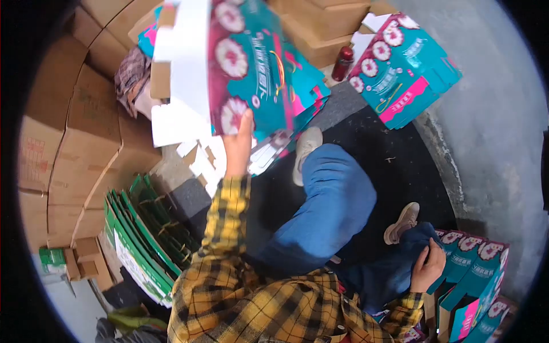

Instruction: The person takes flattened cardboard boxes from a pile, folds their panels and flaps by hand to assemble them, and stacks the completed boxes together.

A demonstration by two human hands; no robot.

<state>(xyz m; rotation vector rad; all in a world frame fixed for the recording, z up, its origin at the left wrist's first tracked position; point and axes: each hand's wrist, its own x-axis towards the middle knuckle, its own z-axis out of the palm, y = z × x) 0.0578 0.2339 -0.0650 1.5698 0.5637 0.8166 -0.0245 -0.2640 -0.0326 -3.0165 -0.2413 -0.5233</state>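
Observation:
My left hand (237,146) grips the lower edge of a flat printed carton (251,74), thumb on its teal and maroon face and fingers behind. White flaps stick out along the carton's left side. Under it lie more flat cartons (311,94), partly hidden. My right hand (428,267) rests on my bent right knee in blue jeans, fingers somewhat curled and apart, holding nothing. Close by it, at the lower right, stand several folded-up teal boxes (472,263) with the same print.
Another printed carton (403,68) leans at the upper right near a red bottle (343,63). Brown boxes (86,120) are stacked on the left. Green flattened cartons (140,234) stand at lower left. A grey wall (497,103) bounds the right side.

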